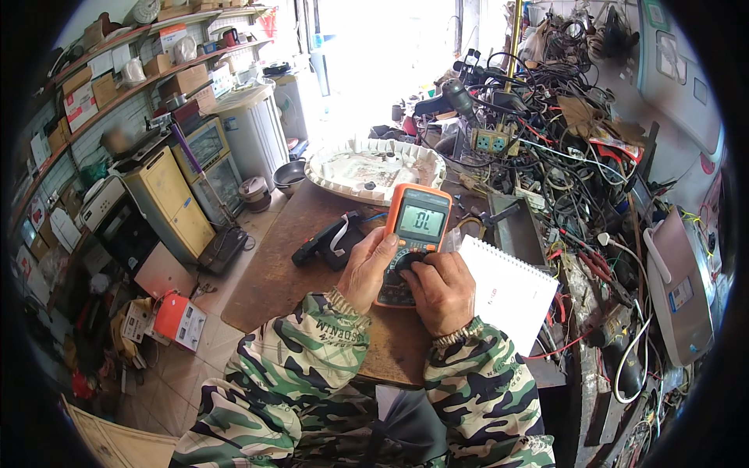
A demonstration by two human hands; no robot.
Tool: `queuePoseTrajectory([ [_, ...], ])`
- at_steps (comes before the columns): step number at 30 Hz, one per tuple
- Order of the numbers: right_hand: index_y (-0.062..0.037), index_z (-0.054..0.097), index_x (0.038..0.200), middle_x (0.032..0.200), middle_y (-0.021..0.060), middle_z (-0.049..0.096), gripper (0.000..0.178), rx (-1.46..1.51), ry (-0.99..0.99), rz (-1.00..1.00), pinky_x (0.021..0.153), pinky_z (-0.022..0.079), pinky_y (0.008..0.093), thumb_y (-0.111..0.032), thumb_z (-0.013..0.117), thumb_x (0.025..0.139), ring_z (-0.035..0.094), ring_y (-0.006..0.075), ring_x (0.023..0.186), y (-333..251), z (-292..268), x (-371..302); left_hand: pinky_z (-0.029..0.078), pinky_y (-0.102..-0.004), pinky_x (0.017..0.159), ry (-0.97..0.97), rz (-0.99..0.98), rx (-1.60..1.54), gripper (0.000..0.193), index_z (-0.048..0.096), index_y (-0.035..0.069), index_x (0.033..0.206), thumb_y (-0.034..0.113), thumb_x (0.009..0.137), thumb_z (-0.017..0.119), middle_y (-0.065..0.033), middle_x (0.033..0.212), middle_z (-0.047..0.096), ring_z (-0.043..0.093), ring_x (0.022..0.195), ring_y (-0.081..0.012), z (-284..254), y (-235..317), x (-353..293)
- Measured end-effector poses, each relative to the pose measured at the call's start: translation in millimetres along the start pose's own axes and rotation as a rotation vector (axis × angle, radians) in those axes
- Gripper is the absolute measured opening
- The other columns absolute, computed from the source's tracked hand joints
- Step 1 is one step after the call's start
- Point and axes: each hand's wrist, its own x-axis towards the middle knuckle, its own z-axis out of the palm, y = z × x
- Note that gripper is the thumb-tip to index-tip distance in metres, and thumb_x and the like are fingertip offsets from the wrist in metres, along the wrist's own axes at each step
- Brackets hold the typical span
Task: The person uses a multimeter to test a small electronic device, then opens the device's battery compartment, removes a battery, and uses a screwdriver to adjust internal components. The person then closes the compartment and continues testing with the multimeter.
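Observation:
An orange-edged digital multimeter (422,204) is held up over the brown wooden table, its grey display lit with dark characters. My left hand (367,269) grips it along the left side, thumb on the front edge. The fingers of my right hand (443,290) are pinched on the black round dial (406,259) in the middle of the meter; they cover part of it. Left of the meter lies a dark power-tool-like object (331,240) with a white strip across it. To the right of my right hand rests a white spiral notebook (507,292).
A dirty white plastic cover (373,165) sits at the table's far end. On the right are a metal tray (515,234) and a heap of tangled cables (562,156). Cabinets (168,199) and loaded shelves line the left. A dark pan (289,175) stands beyond the table.

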Motion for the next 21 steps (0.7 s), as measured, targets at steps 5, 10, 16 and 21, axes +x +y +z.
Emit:
queuePoseTrajectory([
  [5,-0.0025,0.071,0.093,0.094,0.0103,0.065,0.022,0.042,-0.037,0.042,0.069,0.054,0.0398,-0.002,0.079,0.072,0.062,0.0298,0.08,-0.9,-0.4,0.8,0.044,-0.0243,0.093,-0.009,-0.012,0.011,0.041,0.058,0.0,0.13,0.035,0.111,0.049,-0.0016,0.113,0.062,0.054,0.102,-0.0073,-6.6,-1.8,0.6],
  [10,-0.0031,0.073,0.099,0.096,0.0103,0.066,0.032,0.035,-0.119,0.007,0.072,0.056,0.0415,0.004,0.073,0.068,0.064,0.0319,0.088,-2.2,-4.9,4.5,0.048,-0.026,0.097,-0.048,-0.009,-0.024,0.04,0.057,-0.001,0.133,0.032,0.111,0.05,-0.0051,0.12,0.065,0.059,0.109,-0.0097,-14.0,-1.5,5.7],
  [16,-0.0021,0.073,0.1,0.1,0.0102,0.069,0.034,0.012,-0.132,-0.081,0.073,0.057,0.0399,0.004,0.068,0.067,0.065,0.0301,0.087,2.4,-5.8,4.6,0.047,-0.0263,0.098,-0.058,-0.052,0.025,0.041,0.057,-0.001,0.133,0.032,0.11,0.05,-0.0045,0.119,0.065,0.059,0.109,-0.0103,-15.8,-1.4,6.0],
  [21,-0.0009,0.073,0.097,0.099,0.0103,0.069,0.03,-0.004,-0.138,-0.19,0.072,0.057,0.0394,0.002,0.068,0.067,0.065,0.0294,0.086,3.1,-10.4,8.8,0.046,-0.0261,0.097,-0.066,-0.055,0.042,0.041,0.057,-0.001,0.133,0.032,0.11,0.051,-0.0038,0.117,0.065,0.058,0.107,-0.0099,-14.1,3.4,3.2],
])
